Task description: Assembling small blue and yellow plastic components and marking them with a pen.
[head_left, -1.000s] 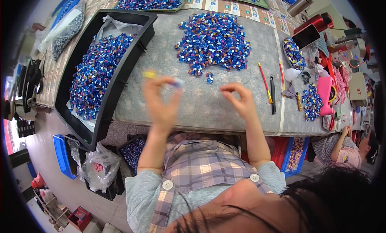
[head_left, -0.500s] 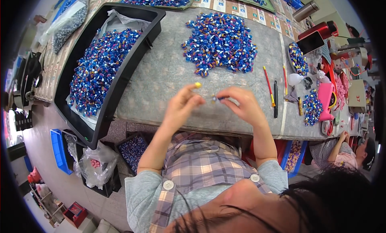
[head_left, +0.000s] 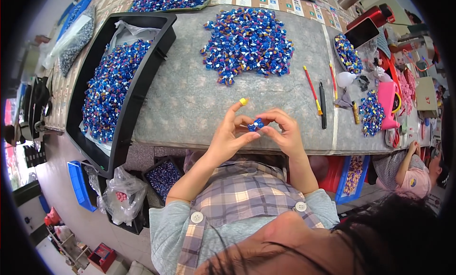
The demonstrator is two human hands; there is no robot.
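Note:
Over the near part of the table, my left hand (head_left: 231, 133) and my right hand (head_left: 286, 134) meet at the fingertips. Between them they pinch a few small shiny blue pieces with white on them (head_left: 255, 125); their exact kind is too small to make out. A yellow cover (head_left: 243, 102) sits on the tip of my raised left index finger. Beyond my hands lies a broad pile of small blue pieces (head_left: 249, 42) mixed with white, orange and purple ones. To the left, a long black tray (head_left: 160, 61) lined with clear plastic holds many more such pieces.
Right of my hands lie a red brush (head_left: 311, 87), a black pen-like tool (head_left: 323, 104) and a small gold tube (head_left: 355, 112). Farther right are a small blue heap (head_left: 372, 116), a pink tool (head_left: 385, 106) and a phone (head_left: 363, 34). A person (head_left: 411, 173) sits at far right.
My hands have come together, and the blue pieces now sit between both sets of fingertips. My left hand moved right and slightly down. The whole view has shifted a little.

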